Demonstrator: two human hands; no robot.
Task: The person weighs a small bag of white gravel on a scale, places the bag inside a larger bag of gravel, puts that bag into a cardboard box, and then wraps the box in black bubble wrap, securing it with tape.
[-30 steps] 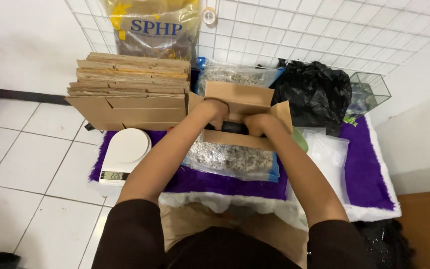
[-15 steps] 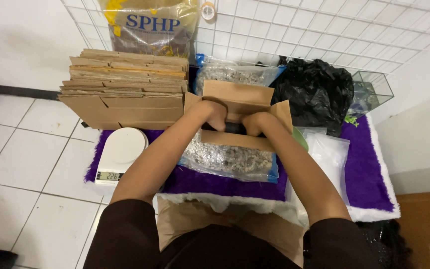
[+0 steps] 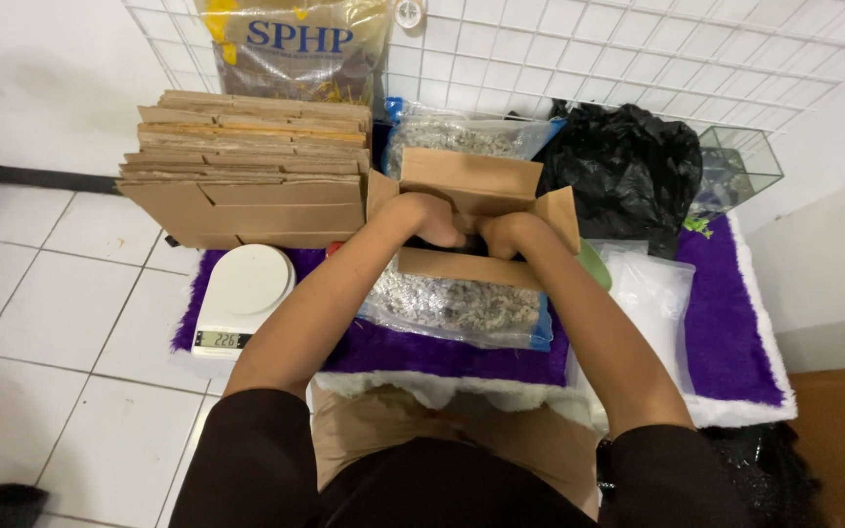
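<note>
Both my hands reach down into an open cardboard box (image 3: 466, 176) that stands on a purple fluffy mat (image 3: 726, 313). My left hand (image 3: 432, 217) and my right hand (image 3: 503, 233) are close together inside the box, fingers curled over something dark that I cannot make out. The box flaps stand up around them. A clear plastic bag of speckled grey material (image 3: 452, 305) lies just in front of the box, between my forearms.
A stack of flattened cardboard boxes (image 3: 246, 166) stands at the left. A white kitchen scale (image 3: 242, 293) sits on the mat's left edge. A black plastic bag (image 3: 623, 171), a small glass tank (image 3: 740, 166), empty clear bags (image 3: 652, 293) and a wire grid with a large sack (image 3: 295, 44) lie behind.
My hands have moved closer together inside the box. The view has shifted slightly; the scale and the cardboard stack sit a little further right in view.
</note>
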